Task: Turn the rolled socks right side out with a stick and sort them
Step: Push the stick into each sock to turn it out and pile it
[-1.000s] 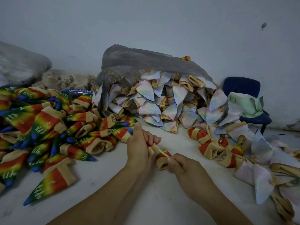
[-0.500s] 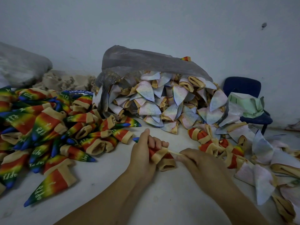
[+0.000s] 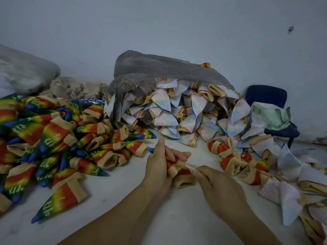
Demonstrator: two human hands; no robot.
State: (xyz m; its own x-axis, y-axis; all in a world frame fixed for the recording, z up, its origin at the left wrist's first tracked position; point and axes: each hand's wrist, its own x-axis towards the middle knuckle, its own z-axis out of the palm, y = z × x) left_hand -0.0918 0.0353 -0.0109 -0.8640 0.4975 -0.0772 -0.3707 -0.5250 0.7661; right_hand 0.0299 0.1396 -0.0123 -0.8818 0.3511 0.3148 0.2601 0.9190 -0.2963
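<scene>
My left hand (image 3: 160, 164) is closed around a rainbow sock (image 3: 177, 167) with a tan cuff; its blue tip pokes out past my thumb. My right hand (image 3: 215, 184) grips a thin pale stick (image 3: 190, 167) that runs into the sock's cuff. A second tan cuff lies under the held sock. A heap of turned rainbow socks (image 3: 53, 144) covers the left of the white surface. Several red and tan rolled socks (image 3: 233, 160) lie just right of my hands.
A grey plastic bag (image 3: 159, 69) spills pale inside-out socks (image 3: 177, 114) at the back middle. More pale socks (image 3: 290, 174) lie at the right. A blue chair (image 3: 269, 96) with green cloth stands at the far right; a grey sack (image 3: 23, 71) sits back left.
The blue toe of the sock has emerged past my left thumb. The stick has gone deeper into the sock, and my right hand has moved slightly right and closer to the cuff.
</scene>
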